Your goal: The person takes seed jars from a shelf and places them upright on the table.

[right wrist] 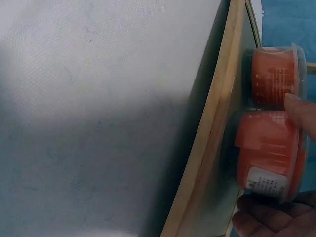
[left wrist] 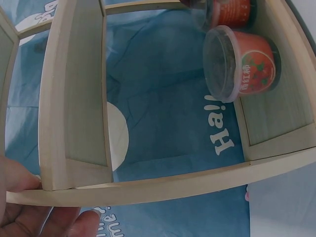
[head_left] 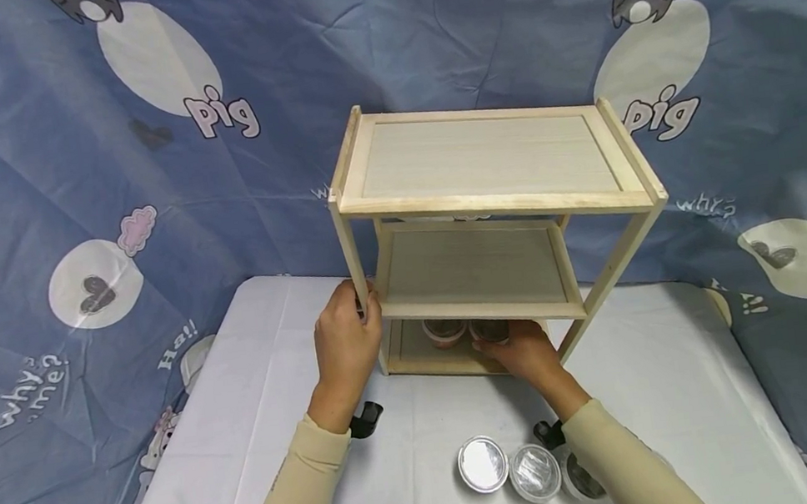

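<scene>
A wooden three-tier shelf rack (head_left: 485, 154) stands on the table. My left hand (head_left: 344, 335) grips its left front post, with the thumb and fingers on either side of the rail in the left wrist view. On the bottom shelf, my right hand (head_left: 529, 350) holds a round clear-lidded plastic tub (right wrist: 266, 148) with an orange-red label, thumb near its lid and fingers below. Close beside it on the same shelf sits a similar tub (right wrist: 274, 76). The left wrist view shows the printed fruit label of the nearer tub (left wrist: 254, 64).
Several more lidded tubs stand on the white tablecloth (head_left: 430, 467) in front of the rack, among them a left one (head_left: 483, 464) and a middle one (head_left: 536, 473); the right forearm partly covers others. Blue pig-print fabric (head_left: 422, 31) hangs behind the rack and at both sides.
</scene>
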Demonstrator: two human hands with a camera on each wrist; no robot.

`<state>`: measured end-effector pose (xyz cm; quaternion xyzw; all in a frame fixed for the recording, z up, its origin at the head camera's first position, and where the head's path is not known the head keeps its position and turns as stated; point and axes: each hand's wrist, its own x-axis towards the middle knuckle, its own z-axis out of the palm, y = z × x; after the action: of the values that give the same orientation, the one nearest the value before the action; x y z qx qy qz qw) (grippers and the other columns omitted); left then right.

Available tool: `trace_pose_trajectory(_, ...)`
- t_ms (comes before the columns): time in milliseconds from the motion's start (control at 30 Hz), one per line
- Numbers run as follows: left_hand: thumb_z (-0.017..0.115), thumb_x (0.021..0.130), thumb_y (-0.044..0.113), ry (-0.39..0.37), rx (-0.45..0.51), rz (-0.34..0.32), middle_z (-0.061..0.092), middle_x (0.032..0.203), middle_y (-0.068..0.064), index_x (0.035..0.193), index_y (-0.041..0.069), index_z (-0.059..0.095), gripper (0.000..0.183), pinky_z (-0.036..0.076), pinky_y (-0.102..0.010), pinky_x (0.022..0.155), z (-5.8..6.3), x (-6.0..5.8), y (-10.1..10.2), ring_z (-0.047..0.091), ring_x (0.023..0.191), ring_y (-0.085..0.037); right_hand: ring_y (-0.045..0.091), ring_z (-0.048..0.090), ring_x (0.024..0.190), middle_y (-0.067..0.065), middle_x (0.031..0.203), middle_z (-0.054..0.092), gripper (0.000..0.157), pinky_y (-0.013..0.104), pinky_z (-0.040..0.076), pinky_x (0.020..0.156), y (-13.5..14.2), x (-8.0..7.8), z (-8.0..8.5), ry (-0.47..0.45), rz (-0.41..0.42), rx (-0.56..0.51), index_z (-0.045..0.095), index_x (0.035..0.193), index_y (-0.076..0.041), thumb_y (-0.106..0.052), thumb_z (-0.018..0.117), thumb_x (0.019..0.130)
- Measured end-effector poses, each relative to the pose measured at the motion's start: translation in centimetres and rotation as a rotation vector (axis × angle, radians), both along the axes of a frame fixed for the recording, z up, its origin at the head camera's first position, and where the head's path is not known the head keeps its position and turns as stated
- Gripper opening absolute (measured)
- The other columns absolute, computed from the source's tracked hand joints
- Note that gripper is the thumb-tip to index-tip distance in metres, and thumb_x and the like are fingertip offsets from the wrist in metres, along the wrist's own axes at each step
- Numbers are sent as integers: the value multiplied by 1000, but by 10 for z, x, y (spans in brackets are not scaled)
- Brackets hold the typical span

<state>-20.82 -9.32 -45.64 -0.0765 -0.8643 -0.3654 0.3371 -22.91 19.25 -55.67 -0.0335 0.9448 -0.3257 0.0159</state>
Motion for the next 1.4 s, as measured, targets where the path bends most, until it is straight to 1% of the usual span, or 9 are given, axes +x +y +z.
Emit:
trace_pose_trajectory(233,68,100,7,-11,-4,-4,70,89,-13,104,1,69,8,57,-46,58,-1,0,0,71,72,-29,48,53,133,31,143,56,89,58,44,108,3,1,-1,40,-10,-15,46,152,4,-47,82,88)
trace_pose_trajectory(433,66,100,6,-16,-1,-13,70,89,-13,103,0,69,7,57,-45,58,1,0,1,70,71,-28,47,59,125,28,133,64,78,57,47,103,7,6,6,118,-9,-66,56,142,2,-45,85,86)
trace_pose_trajectory(500,66,101,6,-17,-4,-16,70,88,-13,103,0,69,7,57,-45,57,1,0,1,70,70,-28,47,60,123,29,131,64,78,58,49,100,8,10,11,128,-11,-74,56,142,0,-45,85,86)
trace_pose_trajectory(667,66,100,6,-19,-3,-16,69,87,-13,104,-1,69,8,57,-44,57,1,-1,1,70,70,-28,48,62,121,31,134,63,87,60,51,96,9,23,22,104,4,-57,49,150,-3,-48,85,85)
trace_pose_trajectory(767,67,100,6,-25,-3,-11,70,87,-13,103,0,69,7,57,-45,58,1,-1,0,70,71,-28,47,64,118,29,132,65,85,60,52,94,7,32,28,120,18,-39,52,148,-1,-48,85,85)
trace_pose_trajectory(900,68,98,6,-31,-6,-2,70,88,-14,103,0,69,7,57,-46,59,1,0,0,70,71,-29,47,65,116,28,131,66,84,60,52,94,4,42,35,157,40,-23,53,147,0,-46,86,85)
trace_pose_trajectory(1000,68,98,6,-29,-6,-2,70,88,-14,103,0,69,8,57,-47,58,1,0,-1,70,71,-30,46,66,115,28,130,66,84,59,52,95,1,48,40,166,56,-19,53,146,1,-44,87,85)
trace_pose_trajectory(1200,68,98,5,-19,-1,-6,70,88,-14,104,-1,69,9,56,-46,58,1,0,-2,70,70,-29,45,66,114,27,129,67,85,58,53,93,-9,61,46,174,84,-25,53,144,4,-44,88,84)
trace_pose_trajectory(1400,68,98,5,-10,-3,-11,70,89,-14,104,0,69,8,57,-46,58,1,0,-1,70,71,-29,41,67,115,22,130,67,84,56,54,92,-19,74,47,234,140,-43,54,143,3,-39,91,81)
